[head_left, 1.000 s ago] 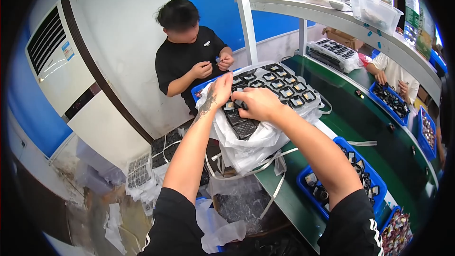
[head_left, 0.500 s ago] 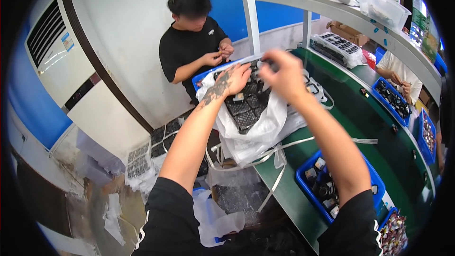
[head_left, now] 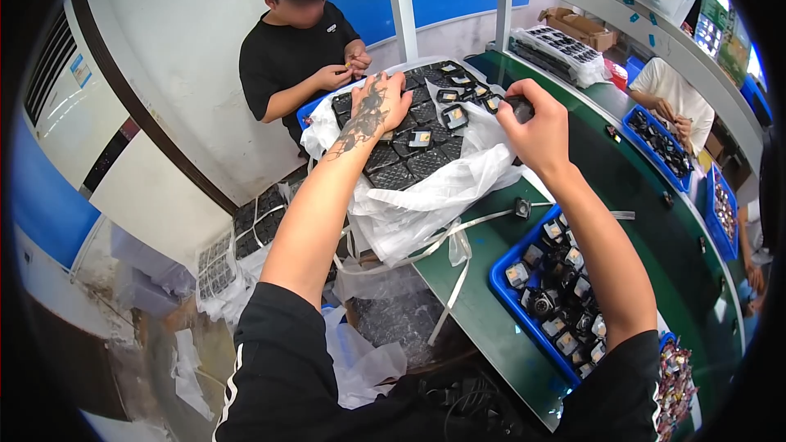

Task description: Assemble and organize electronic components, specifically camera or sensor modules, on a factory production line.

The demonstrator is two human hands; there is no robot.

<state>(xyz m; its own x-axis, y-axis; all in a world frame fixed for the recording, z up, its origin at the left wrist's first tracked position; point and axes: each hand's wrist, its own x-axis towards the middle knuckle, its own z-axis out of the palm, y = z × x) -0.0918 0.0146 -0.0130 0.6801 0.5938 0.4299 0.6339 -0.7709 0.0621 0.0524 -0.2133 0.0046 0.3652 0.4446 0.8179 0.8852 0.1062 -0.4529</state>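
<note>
Head view: two bare hands work over one black tray (head_left: 395,173) of square compartments, set in white plastic wrap (head_left: 401,225) at the edge of a green counter (head_left: 458,278). The left hand (head_left: 379,112) lies over the tray, its fingers bent down; whether they pinch anything I cannot tell. The right hand (head_left: 540,128) is raised at the tray's right side, thumb and forefinger pinching one dark piece (head_left: 519,108).

At least six square pieces (head_left: 454,118), black with pale patches, lie loose on the tray, most near its far right part. One small dark block (head_left: 522,208) rests alone on the counter, just beyond one blue bin (head_left: 512,299) heaped with similar pieces, too many to count.

Farther right stand two more blue bins (head_left: 652,157), both filled. Two other people show clearly: one in a black shirt (head_left: 299,65) beyond the tray, one in a white shirt (head_left: 692,106) across the counter.
</note>
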